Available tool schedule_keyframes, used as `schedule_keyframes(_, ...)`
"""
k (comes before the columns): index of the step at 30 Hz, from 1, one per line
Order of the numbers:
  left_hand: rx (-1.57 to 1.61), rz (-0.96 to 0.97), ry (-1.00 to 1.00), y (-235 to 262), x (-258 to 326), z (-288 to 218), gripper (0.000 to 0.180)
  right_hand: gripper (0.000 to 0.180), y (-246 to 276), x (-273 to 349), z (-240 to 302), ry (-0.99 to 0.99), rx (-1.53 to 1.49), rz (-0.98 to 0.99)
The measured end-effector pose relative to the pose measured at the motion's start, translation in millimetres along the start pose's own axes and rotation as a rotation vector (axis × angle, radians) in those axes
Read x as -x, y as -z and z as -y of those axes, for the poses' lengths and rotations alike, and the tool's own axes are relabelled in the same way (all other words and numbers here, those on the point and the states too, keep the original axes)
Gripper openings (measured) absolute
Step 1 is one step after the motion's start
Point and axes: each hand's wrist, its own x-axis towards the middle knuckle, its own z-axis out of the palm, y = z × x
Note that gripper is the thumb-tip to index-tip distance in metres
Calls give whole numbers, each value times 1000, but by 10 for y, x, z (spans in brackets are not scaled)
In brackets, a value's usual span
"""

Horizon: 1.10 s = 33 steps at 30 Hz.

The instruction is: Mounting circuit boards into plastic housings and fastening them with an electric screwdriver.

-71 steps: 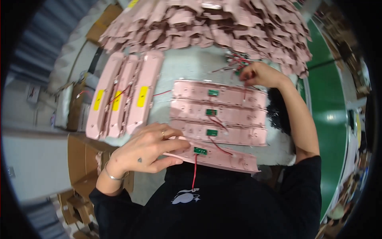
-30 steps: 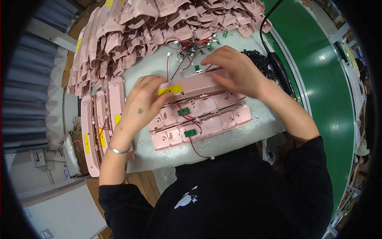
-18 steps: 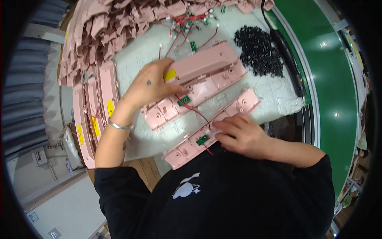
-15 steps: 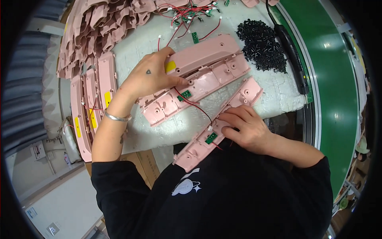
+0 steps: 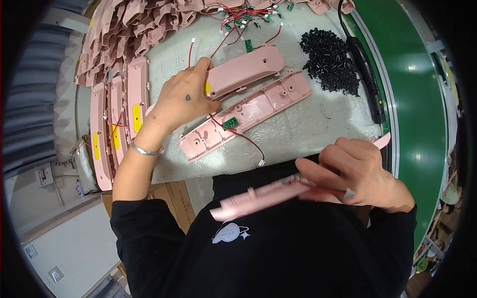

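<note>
Your left hand is curled around the near end of a closed pink housing, thumb and fingers clamped on the end that carries a yellow sticker; the housing lies slanted on the pale work mat and reaches away to the right of that hand. Just below it, touching its lower edge, lies an open pink half-shell, ribbed inside, with round screw posts and a small green circuit board seated near its middle. A red wire runs from the board toward your body and ends in a white plug.

Your right hand is closed over one end of another long pink shell, held off the mat against your black shirt; the shell is blurred, so its inner detail cannot be read.

Beyond your right hand, a heap of small black screws sits on the mat, and a black rod-shaped tool lies along the mat's edge beside the glossy green conveyor belt. Left of your left hand, several pink housings with yellow stickers stand in a row. Further out from that hand, a pile of loose pink shells and a tangle of red wires with green boards crowd the far side of the mat. All pink parts look like smooth moulded plastic, long with rounded ends.
</note>
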Motion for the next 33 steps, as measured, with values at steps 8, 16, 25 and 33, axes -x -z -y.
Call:
schedule_keyframes(8,769,-139,6,657,610,466,66,34,420,-102,-264,-104,143,326)
schedule_keyframes(16,2053,-146,-212,379,963,724,78,65,-423,-913,-538,87,-251,318)
schedule_keyframes(25,2080,-390,-125,202,1862,676,69,50,-874,-1168,-288,122,-1,507)
schedule_keyframes(33,1678,-856,65,447,2846,1232,58,44,-1022,-2050,70,530,-114,27)
